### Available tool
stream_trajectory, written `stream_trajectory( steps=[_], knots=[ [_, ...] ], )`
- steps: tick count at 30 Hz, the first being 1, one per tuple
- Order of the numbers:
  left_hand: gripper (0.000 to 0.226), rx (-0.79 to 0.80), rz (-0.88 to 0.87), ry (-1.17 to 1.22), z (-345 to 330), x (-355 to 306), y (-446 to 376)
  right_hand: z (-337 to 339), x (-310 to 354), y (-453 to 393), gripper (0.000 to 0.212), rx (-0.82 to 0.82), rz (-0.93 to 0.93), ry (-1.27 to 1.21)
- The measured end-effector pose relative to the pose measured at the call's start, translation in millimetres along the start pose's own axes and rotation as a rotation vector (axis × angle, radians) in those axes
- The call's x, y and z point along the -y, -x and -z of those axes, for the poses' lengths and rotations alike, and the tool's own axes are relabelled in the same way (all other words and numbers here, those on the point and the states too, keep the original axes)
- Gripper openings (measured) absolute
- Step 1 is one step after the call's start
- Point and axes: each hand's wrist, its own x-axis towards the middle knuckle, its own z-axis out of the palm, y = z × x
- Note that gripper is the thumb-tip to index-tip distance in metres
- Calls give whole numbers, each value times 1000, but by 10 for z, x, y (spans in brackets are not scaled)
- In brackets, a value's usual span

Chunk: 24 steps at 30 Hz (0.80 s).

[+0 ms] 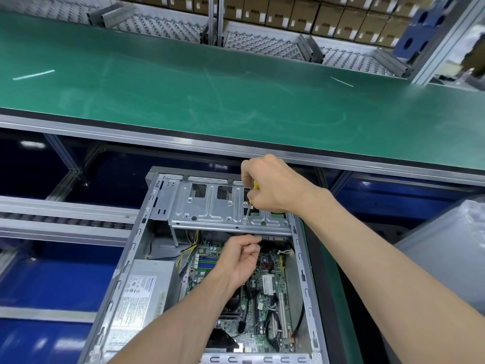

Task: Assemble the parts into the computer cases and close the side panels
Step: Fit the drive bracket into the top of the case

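An open computer case (126, 261) lies on its side below me, with no side panel on it. A grey power supply (147, 287) sits at its left and a green motherboard (265, 287) fills the middle. A silver drive cage (210, 206) spans the far end. My right hand (273, 185) grips a yellow-handled screwdriver (249, 203) whose tip stands on the cage's top plate. My left hand (238, 258) reaches under the cage's front edge, fingers curled around a part there that I cannot make out.
A green conveyor belt (210, 88) runs across beyond the case, edged by an aluminium rail (131, 132). Roller racks (262, 43) and stacked cardboard boxes (301, 14) stand behind it. A grey bin (451, 248) sits at the right, a roller track (65, 222) at the left.
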Motion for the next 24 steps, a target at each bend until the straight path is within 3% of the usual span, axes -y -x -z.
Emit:
stream_trajectory(
  steps=[2,6,8,10,14,17,20,22,24],
  knots=[
    [39,0,-2,-2,6,2,-4,-44,-13,-8,7,-48,-16,70],
    [37,2,-8,-13,11,3,-17,-47,27,16,21,-104,-5,149],
    [37,9,-9,-17,13,4,-17,17,63,24,17,-29,35,80],
    [36,13,-10,-17,21,2,-23,53,96,22,25,41,40,13],
    [35,9,-10,-19,27,2,-30,-2,136,-25,4,-30,9,103],
    [34,6,-17,-26,22,1,-24,-10,144,-39,29,-64,-35,158],
    [37,0,-14,-25,21,-4,-20,53,182,-37,12,19,3,75],
    [37,1,-11,-26,26,-7,-20,68,196,-29,23,68,3,23],
    [35,-2,-13,-31,22,-9,-18,51,199,-32,13,26,-18,43]
  ],
)
